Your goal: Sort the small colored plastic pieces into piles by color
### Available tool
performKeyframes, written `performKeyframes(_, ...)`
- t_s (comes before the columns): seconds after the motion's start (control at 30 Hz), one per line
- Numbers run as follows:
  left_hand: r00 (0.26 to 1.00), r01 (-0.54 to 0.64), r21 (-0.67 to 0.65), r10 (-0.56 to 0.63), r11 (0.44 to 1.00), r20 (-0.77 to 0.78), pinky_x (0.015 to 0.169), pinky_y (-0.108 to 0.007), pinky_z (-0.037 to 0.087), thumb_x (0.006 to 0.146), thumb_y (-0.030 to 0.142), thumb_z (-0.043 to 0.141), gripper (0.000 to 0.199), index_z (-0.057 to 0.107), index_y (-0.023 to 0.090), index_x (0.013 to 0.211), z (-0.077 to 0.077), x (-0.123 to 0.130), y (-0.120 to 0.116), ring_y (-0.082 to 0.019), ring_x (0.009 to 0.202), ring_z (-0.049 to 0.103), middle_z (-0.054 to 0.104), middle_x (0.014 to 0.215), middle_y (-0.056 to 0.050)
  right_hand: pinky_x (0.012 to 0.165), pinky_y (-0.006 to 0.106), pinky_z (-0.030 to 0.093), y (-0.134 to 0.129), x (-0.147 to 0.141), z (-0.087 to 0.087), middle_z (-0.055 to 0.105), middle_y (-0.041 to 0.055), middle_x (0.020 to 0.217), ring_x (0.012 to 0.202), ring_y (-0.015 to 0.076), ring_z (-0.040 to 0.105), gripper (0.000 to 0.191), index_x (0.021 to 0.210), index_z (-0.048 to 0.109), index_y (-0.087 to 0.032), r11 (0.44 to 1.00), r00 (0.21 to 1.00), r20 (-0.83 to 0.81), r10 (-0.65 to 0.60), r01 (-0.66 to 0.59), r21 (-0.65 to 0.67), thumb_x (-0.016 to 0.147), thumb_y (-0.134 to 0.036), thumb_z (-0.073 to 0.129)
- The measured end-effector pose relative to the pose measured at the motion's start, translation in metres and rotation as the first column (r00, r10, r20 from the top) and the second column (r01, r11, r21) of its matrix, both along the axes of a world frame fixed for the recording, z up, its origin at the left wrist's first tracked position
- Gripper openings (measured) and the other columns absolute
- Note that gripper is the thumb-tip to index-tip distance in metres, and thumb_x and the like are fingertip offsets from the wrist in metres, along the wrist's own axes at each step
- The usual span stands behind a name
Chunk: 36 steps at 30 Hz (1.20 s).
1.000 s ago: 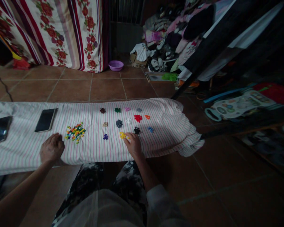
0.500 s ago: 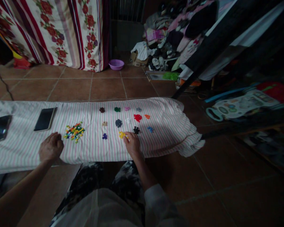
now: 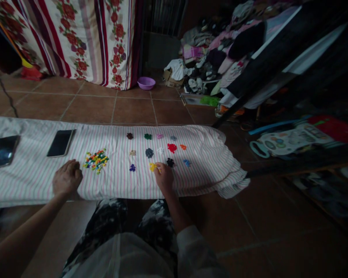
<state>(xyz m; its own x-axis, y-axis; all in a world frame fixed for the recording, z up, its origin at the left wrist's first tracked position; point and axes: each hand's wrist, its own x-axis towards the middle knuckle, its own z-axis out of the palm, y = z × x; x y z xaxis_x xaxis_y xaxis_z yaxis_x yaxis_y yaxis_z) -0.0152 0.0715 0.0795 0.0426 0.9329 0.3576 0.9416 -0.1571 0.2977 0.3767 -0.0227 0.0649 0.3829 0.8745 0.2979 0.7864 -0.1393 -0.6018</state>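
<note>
My right hand [image 3: 164, 177] is at the small yellow pieces [image 3: 152, 166], its thumb and fingers pinched together at the pile's right side. Yellow shows at the fingertips, partly hidden by them. My left hand [image 3: 67, 178] rests on the striped cloth with its fingers curled in, and nothing shows in it. Just right of it lies a mixed heap of small coloured pieces [image 3: 96, 160]. Little single-colour piles surround my right hand: black [image 3: 170, 162], blue [image 3: 186, 163], dark grey [image 3: 149, 153], white [image 3: 160, 150], red [image 3: 171, 148] and purple-blue [image 3: 132, 167].
Farther back are brown [image 3: 129, 136], green [image 3: 147, 136], pink [image 3: 159, 136], light grey [image 3: 173, 137], orange [image 3: 183, 147] and tan [image 3: 132, 153] piles. Two phones [image 3: 60, 143] lie at the left. Beyond the table are a purple basin [image 3: 146, 83] and heaped clothes [image 3: 214, 54].
The whole view has shifted slightly. My right hand stays at the yellow pile, its fingers drawn a little closer together. My left hand still rests beside the mixed heap.
</note>
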Motion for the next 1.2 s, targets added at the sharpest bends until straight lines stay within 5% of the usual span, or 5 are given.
performKeyframes(0.63, 0.999, 0.032, 0.018, -0.032, 0.999, 0.009, 0.102, -0.051, 0.046, 0.086, 0.027, 0.039, 0.039, 0.064, 0.011, 0.111, 0.0043, 0.0005, -0.0016, -0.034, 0.122, 0.057, 0.064, 0.125, -0.020, 0.084, 0.033, 0.040, 0.0022, -0.0041, 0.0047, 0.066, 0.0089, 0.097, 0.090, 0.0219, 0.055, 0.019, 0.097, 0.069, -0.018, 0.998, 0.988, 0.155, -0.024, 0.034, -0.060, 0.090, -0.021, 0.052)
performKeyframes(1.2, 0.999, 0.031, -0.006, -0.031, 1.000, 0.029, 0.105, -0.051, 0.044, 0.082, 0.026, 0.043, 0.041, 0.064, 0.012, 0.114, 0.0048, 0.0009, -0.0016, -0.034, 0.124, 0.056, 0.063, 0.126, -0.020, 0.085, 0.031, 0.039, 0.0029, -0.0033, 0.0007, 0.066, 0.0070, 0.098, 0.092, 0.0208, 0.055, 0.022, 0.098, 0.070, -0.021, 0.999, 0.991, 0.134, -0.016, 0.020, -0.033, 0.094, -0.023, 0.049)
